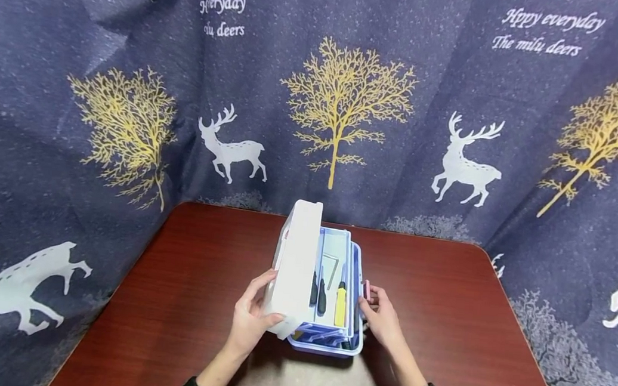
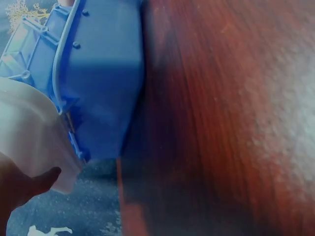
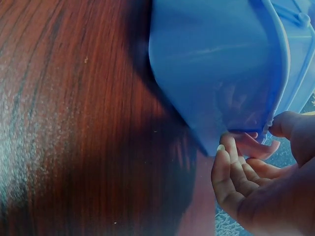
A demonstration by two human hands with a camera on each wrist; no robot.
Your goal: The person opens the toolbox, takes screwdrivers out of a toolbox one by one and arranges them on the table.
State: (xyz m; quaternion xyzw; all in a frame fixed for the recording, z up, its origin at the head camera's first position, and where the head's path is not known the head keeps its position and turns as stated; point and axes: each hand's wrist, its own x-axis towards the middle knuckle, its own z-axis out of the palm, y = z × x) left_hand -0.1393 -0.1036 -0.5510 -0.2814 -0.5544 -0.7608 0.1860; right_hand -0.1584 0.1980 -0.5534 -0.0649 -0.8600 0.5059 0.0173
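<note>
"Which way does the white lid (image 1: pixel 298 264) lie?"

"Raised along the left side of the blue toolbox (image 1: pixel 325 351), long axis running away from the person, same as the toolbox's own. The left hand (image 1: pixel 251 316) is the nearer one; it has the lid's near end pinched, thumb on the end and fingers round the outer side."

"And the right hand (image 1: pixel 383 321)?"

"Across at the toolbox's right wall. Look, the pink latch (image 3: pixel 261 147) sits there, between thumb and curled fingers. I'd call that a light pinch, though how firm I can't tell."

"So lid and latch are on opposite sides?"

"Yes, and I'd judge everything hangs on that. Between them, inside the toolbox, the yellow screwdriver (image 1: pixel 340 306) lies lengthwise, nearer the latch side, with no fingers on it."
</note>
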